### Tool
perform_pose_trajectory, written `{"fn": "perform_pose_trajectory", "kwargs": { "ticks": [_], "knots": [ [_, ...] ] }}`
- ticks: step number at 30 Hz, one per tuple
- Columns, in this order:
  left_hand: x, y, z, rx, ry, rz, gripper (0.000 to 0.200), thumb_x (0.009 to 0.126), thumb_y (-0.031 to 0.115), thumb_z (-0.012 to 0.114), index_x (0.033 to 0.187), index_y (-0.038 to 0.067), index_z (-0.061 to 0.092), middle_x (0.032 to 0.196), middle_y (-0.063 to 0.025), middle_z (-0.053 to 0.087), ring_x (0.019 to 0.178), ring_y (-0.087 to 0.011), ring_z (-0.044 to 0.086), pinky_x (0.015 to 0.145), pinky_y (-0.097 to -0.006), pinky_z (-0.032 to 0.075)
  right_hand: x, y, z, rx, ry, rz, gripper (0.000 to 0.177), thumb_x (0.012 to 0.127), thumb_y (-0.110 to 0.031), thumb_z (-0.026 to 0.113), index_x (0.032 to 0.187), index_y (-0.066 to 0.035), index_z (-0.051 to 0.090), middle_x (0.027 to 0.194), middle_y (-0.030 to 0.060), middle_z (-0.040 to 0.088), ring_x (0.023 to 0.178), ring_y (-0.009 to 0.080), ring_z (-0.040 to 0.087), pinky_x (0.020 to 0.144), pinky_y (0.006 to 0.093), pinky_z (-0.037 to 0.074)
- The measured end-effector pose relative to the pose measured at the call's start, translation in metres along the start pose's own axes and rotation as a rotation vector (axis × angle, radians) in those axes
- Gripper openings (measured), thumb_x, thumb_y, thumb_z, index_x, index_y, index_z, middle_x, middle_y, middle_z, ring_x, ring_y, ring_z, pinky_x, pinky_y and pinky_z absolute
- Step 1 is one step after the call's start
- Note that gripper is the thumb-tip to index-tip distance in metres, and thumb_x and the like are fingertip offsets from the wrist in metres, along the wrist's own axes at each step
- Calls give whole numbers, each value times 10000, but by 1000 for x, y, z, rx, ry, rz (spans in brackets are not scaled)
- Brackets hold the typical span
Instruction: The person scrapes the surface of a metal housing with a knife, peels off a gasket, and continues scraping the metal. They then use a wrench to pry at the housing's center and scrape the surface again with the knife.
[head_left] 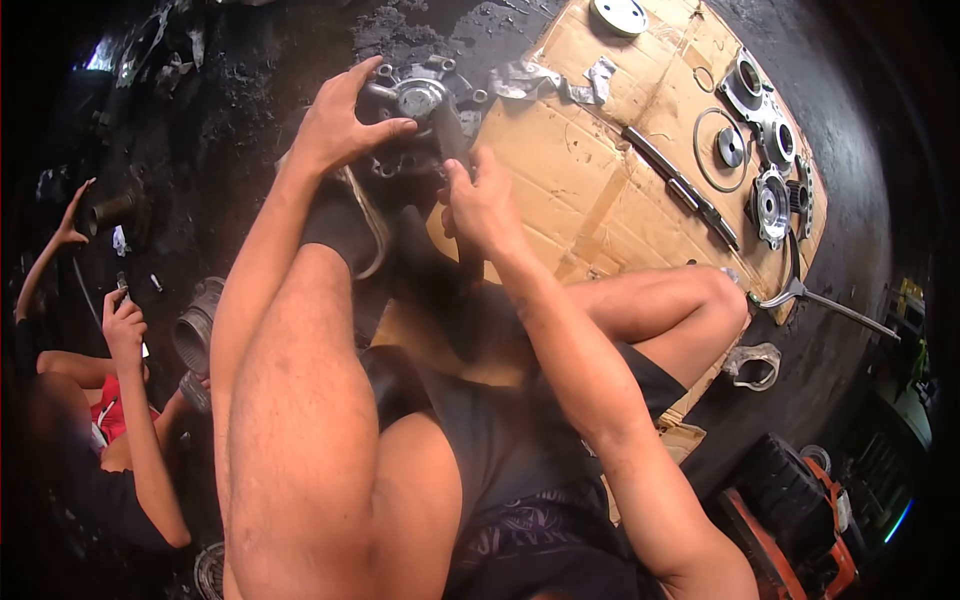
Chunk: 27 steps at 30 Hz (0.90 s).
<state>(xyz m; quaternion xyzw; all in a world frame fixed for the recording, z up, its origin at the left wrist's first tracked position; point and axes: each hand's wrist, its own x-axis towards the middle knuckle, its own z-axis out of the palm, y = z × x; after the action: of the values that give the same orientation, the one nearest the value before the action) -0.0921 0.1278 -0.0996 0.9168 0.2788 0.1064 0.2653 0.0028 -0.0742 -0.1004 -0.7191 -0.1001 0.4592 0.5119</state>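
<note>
A metal housing (425, 98) with a round centre and several bolt lugs lies in front of me at the top. My left hand (335, 120) grips its left side, thumb and forefinger spread wide around the edge. The thumb lies over the housing's lower left part. Wrapped in my right hand (482, 205) is a dark bar-shaped tool (452, 135), blurred, its upper end at the housing's right side. Its exact kind cannot be made out. A torn grey strip (525, 80) lies to the right of the housing.
Flattened cardboard (570, 160) holds a long shaft (680, 188), a large ring (718, 150), metal housings (772, 205) and a round cover (620, 14). A long-armed wrench (800, 290) crosses its edge. At left, another person's hand (124, 325) holds a small object. A red-framed machine (790, 510) stands at lower right.
</note>
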Motion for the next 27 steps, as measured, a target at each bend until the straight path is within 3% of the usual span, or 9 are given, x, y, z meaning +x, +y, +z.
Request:
{"fn": "perform_pose_trajectory", "kwargs": {
  "ticks": [2,4,7,10,12,18,21,23,27],
  "knots": [
    [-1,-3,2,-17,14,10,940,669,540,835,1405,60,501,1356,-205,566,1292,-370,491,1099,-436,388,0,7,-3,107,14,51,214,986,-204,556,1045,-2,521,666,129,646,473,184,617,426,346,484],
    [2,-3,2,-14,6,15,956,666,531,839,1416,56,487,1358,-203,565,1291,-369,491,1099,-437,388,1,5,-9,-28,10,-15,212,991,-209,551,1031,-4,514,660,112,631,461,167,599,419,330,478],
    [-2,-4,5,-6,27,10,948,683,498,846,1443,75,468,1319,-178,596,1278,-327,510,1095,-422,383,-3,2,-7,53,43,-77,214,989,-203,554,1034,3,513,654,115,628,459,169,601,419,332,477],
    [-2,-4,3,-41,21,0,944,672,511,840,1416,51,487,1383,-197,550,1313,-365,476,1103,-440,385,-2,2,7,57,17,-19,214,986,-200,558,1040,2,514,652,114,628,456,168,598,419,334,476],
    [-1,-2,1,-38,16,-13,940,672,512,839,1416,56,488,1382,-195,550,1313,-364,477,1104,-439,385,1,6,12,21,38,-97,213,984,-199,560,1044,0,515,651,114,627,454,170,598,424,341,479],
    [-2,-1,1,-36,15,-20,926,678,511,835,1415,65,492,1378,-191,555,1307,-361,484,1105,-435,386,2,5,4,103,13,8,222,985,-206,557,1053,2,515,652,108,618,456,177,596,416,349,476],
    [-2,-1,3,-35,16,3,924,681,507,834,1413,58,493,1376,-187,557,1302,-355,490,1103,-430,388,3,3,-6,4,35,-4,229,984,-208,555,1063,2,511,666,110,617,460,174,593,412,348,472],
    [-1,-4,3,-26,9,7,935,676,502,839,1416,49,489,1376,-185,557,1300,-345,495,1100,-422,391,1,0,-8,32,-32,30,249,1003,-226,551,1078,-2,470,775,142,614,489,182,564,429,342,478],
    [-2,-2,3,-49,10,-15,944,674,504,840,1422,53,482,1347,-187,574,1298,-344,491,1096,-422,392,-1,-8,0,50,19,46,243,987,-216,550,1074,6,504,699,125,621,462,177,592,414,345,475]
  ]
}}
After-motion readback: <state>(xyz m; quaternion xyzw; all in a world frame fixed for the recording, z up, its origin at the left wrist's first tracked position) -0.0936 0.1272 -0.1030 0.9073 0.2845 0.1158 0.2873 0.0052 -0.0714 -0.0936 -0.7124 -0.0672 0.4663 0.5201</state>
